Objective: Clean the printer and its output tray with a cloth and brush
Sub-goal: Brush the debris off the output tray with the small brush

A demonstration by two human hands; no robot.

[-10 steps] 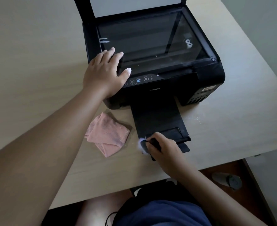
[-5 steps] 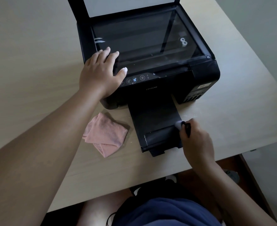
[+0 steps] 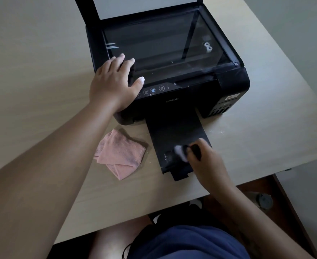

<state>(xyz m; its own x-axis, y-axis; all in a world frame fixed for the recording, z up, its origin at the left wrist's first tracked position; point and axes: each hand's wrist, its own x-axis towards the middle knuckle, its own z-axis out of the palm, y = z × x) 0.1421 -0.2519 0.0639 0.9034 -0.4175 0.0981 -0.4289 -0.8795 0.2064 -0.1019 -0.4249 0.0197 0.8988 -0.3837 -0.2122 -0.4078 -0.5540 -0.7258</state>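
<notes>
While the spread left hand (image 3: 114, 85) steadies the printer (image 3: 228, 86), the right hand (image 3: 208, 161), gripping the brush (image 3: 180, 153), may overpress and bend the tray (image 3: 174, 131).

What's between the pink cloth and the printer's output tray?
Only a bare strip of table separates the pink cloth from the output tray, in the head view.

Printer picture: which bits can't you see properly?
Head view:
Brush: its white bristles are a motion blur, and the right hand gripping it hides most of the handle.
Scanner lid: cut off by the top edge.
Control buttons: symbols too small to read; the left hand resting on the printer covers the leftmost ones.
Output tray: its near right corner is behind the right hand.
</notes>
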